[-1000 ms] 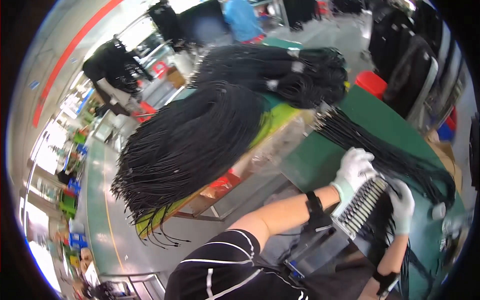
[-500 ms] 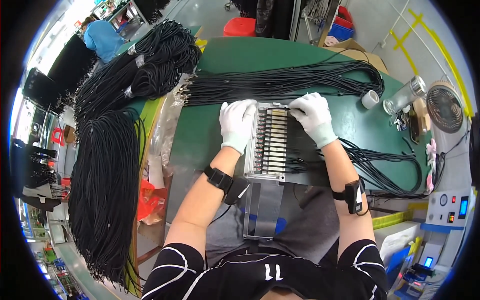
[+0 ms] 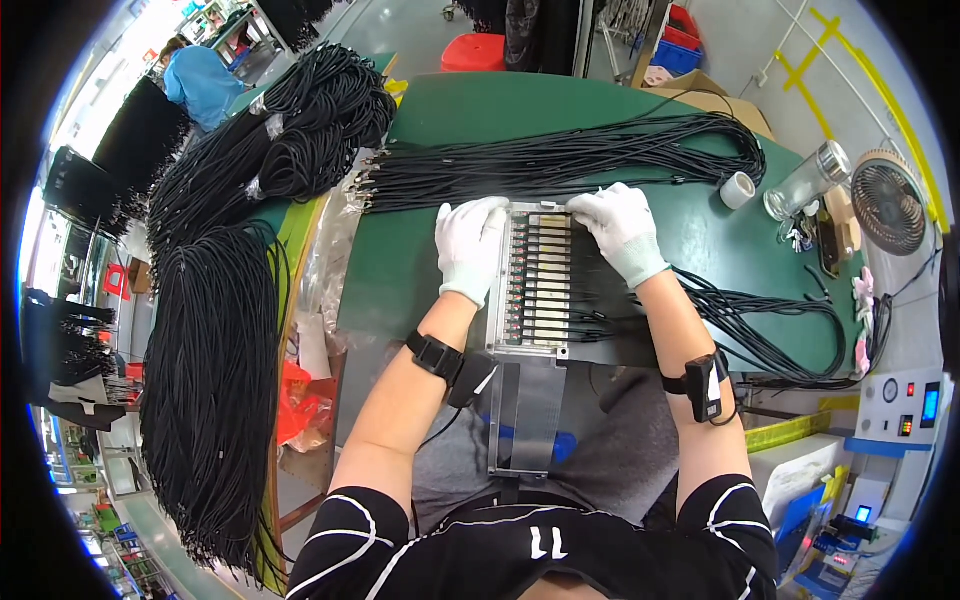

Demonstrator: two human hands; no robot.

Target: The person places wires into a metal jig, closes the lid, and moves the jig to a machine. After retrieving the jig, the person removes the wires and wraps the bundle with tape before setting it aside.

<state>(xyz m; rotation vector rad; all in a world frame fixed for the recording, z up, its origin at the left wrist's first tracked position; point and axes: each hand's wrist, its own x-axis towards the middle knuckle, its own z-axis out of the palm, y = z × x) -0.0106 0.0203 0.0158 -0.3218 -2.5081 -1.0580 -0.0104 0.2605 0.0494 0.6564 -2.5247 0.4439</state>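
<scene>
A metal fixture [image 3: 497, 318] with a row of parallel slots lies in front of me, and black cable ends [image 3: 545, 268] sit side by side in it. My left hand [image 3: 470, 240], in a white glove, is closed around the fixture's upper left edge. At the opposite upper corner, my right hand [image 3: 618, 225], also gloved, has its thumb and fingertips pinched together. What lies between those fingertips is too small to make out. Black cables [image 3: 770, 318] trail from beneath that hand toward the right of the green table.
A long bundle of black cables [image 3: 560, 160] stretches along the far side of the green table [image 3: 460, 105]. Heaped cables [image 3: 215, 370] hang at the left. A white cup [image 3: 737, 190], a glass jar [image 3: 808, 180] and a fan [image 3: 888, 203] stand at the right. Someone in blue [image 3: 200, 82] is far left.
My right hand has shifted slightly up and left along the fixture's top corner. A black cable seen across the top slot before no longer shows there plainly. My left hand stays nearly in place.
</scene>
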